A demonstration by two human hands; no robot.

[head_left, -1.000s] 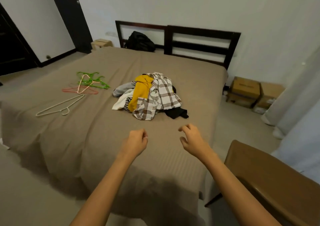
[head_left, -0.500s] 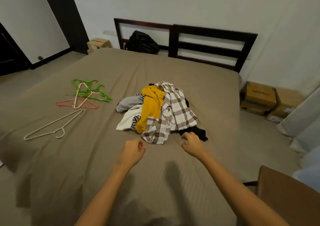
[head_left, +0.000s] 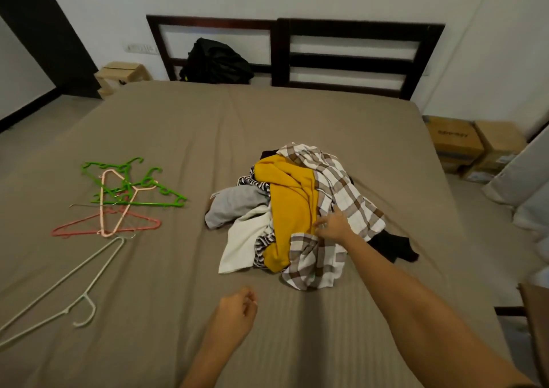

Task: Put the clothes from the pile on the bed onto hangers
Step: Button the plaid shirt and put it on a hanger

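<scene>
Our right hand (head_left: 334, 227) touched the pile of clothes (head_left: 292, 206); grip we could not tell. Left hand (head_left: 234, 316) hung loosely curled, empty.

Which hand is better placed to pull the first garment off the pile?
Right. The right hand touches the pile where the yellow top meets the plaid shirt. The left hand hangs loosely curled over bare bedspread, short of the pile and holding nothing.
</scene>
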